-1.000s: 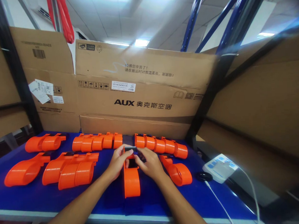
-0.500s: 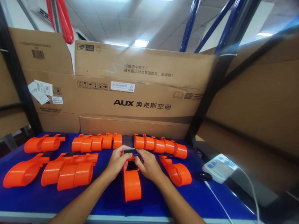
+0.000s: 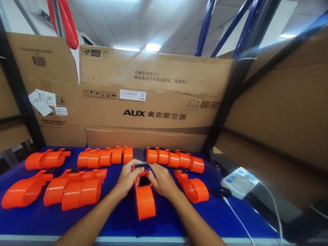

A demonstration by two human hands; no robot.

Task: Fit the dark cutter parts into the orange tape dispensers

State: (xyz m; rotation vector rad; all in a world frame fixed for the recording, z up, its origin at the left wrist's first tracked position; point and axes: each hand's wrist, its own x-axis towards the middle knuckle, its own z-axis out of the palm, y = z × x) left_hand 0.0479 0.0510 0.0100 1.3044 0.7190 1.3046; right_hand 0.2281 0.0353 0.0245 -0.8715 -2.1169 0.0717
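Note:
Near the middle of the blue table, both hands hold one orange plastic part with a rounded loop (image 3: 146,203), its loop hanging toward me. My left hand (image 3: 127,178) grips its upper end from the left, thumb over the top. A dark flat piece (image 3: 141,165) sits at that upper end, between the hands. From the right, my right hand (image 3: 162,179) closes on the same end, where a small dark blue bit shows by its fingertips. The fingers partly hide how the pieces join. Close by on the right lies another orange looped part (image 3: 197,190).
Several orange looped parts stand in rows at back left (image 3: 104,156) and back right (image 3: 173,159), with more at front left (image 3: 80,192). A white power strip (image 3: 240,183) with cables and a black round object (image 3: 222,192) lie right. Cardboard panels (image 3: 153,134) wall the table's back.
The view has shifted very slightly. Both hands stay on the orange looped part in nearly the same pose.

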